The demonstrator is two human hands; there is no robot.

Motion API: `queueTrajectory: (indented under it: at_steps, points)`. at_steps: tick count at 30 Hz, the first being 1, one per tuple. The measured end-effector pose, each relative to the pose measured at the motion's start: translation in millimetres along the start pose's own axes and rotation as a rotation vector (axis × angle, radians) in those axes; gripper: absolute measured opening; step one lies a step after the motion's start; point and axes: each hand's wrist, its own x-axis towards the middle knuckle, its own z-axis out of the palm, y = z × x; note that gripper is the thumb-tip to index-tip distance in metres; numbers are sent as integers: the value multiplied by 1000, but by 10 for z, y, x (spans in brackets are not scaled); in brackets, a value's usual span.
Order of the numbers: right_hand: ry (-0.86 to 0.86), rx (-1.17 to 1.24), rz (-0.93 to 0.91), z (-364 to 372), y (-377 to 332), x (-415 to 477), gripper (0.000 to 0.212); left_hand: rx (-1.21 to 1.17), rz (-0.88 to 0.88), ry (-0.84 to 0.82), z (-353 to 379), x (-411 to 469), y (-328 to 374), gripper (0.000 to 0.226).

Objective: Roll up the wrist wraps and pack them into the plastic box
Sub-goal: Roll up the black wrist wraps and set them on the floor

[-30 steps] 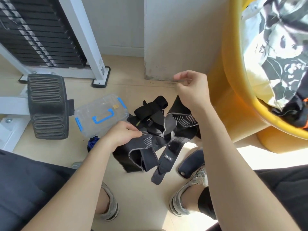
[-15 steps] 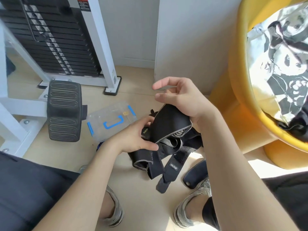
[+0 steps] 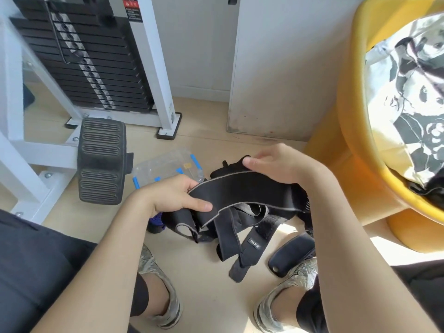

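The person holds one black wrist wrap [image 3: 242, 192] stretched between both hands above the floor [image 3: 206, 296]. The left hand [image 3: 173, 195] pinches its near end, with the thumb pressed flat on top and the fingers curled underneath. The right hand [image 3: 281, 165] grips the far end, fingers bent over the edge (the fingertips themselves are hidden by the fabric). Below the held wrap hangs a tangle of other wraps [image 3: 230, 239], their straps trailing down between the person's shoes. The plastic box [image 3: 165, 165], clear with blue clips, lies on the floor just behind the left hand, beside a ribbed footplate [image 3: 102, 162]. A yellow tub [image 3: 353, 121] stands to the right.
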Motion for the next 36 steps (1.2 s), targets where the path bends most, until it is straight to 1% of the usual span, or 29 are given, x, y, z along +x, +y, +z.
queueTrajectory:
  at_steps: [1, 2, 3, 6, 7, 8, 10, 11, 13, 15, 17, 18, 19, 20, 21, 22, 24, 25, 26, 29, 30, 32, 34, 35, 36]
  points:
    - [-127, -40, -3, 23, -27, -26, 80, -69, 41, -25, -15, -41, 43, 26]
    - [-241, -67, -20, 53, -67, -49, 87, -125, 76, -50, -32, -80, 83, 27]
    - [-336, -75, -46, 91, -98, -51, 89, -171, 107, -77, -55, -121, 121, 27]
    - [-542, 12, -133, 212, -189, -9, 85, -259, 154, -151, -154, -250, 212, 30]
    - [-584, 51, -164, 251, -234, 3, 81, -267, 155, -149, -183, -286, 237, 34]
    - [-590, 65, -210, 291, -290, 7, 74, -270, 156, -136, -205, -314, 258, 37]
    - [-550, 93, -316, 356, -407, -13, 61, -285, 181, -119, -219, -343, 295, 40]
    - [-528, 149, -357, 388, -454, -26, 59, -300, 201, -116, -214, -345, 306, 40]
    - [-520, 296, -428, 433, -509, -45, 62, -336, 225, -99, -208, -336, 302, 41]
    - [-517, 373, -480, 438, -525, -60, 65, -335, 227, -63, -227, -323, 263, 40]
    - [-527, 438, -485, 419, -528, -67, 68, -317, 232, -22, -256, -307, 218, 33]
    - [-528, 493, -464, 414, -536, -67, 73, -305, 236, -1, -268, -298, 202, 27]
    - [-490, 521, -439, 396, -558, -71, 81, -281, 241, 17, -275, -291, 192, 20]
    - [-418, 501, -429, 383, -587, -76, 88, -251, 250, 29, -275, -286, 189, 17]
    - [-347, 445, -437, 378, -625, -85, 85, -227, 263, 32, -273, -279, 183, 17]
    - [-315, 401, -443, 380, -654, -93, 71, -219, 271, 34, -273, -268, 174, 20]
    - [-336, 344, -440, 348, -702, -111, 33, -234, 271, 43, -294, -259, 152, 20]
    - [-336, 312, -434, 317, -718, -131, 18, -236, 264, 58, -316, -257, 139, 22]
    - [-303, 276, -424, 289, -720, -137, 9, -232, 251, 82, -333, -259, 128, 28]
    - [-130, 259, -357, 180, -668, -122, 10, -216, 170, 198, -361, -263, 112, 53]
    - [-101, 272, -328, 140, -645, -118, 10, -212, 151, 217, -368, -255, 102, 57]
    - [-80, 239, -308, 85, -612, -115, 11, -183, 119, 209, -385, -248, 84, 59]
    - [-44, 138, -324, 63, -605, -111, 13, -137, 80, 186, -401, -242, 65, 67]
    - [-6, 106, -332, 68, -609, -106, 17, -122, 69, 184, -403, -234, 55, 73]
    - [41, 92, -339, 76, -623, -106, 27, -115, 65, 192, -401, -227, 50, 75]
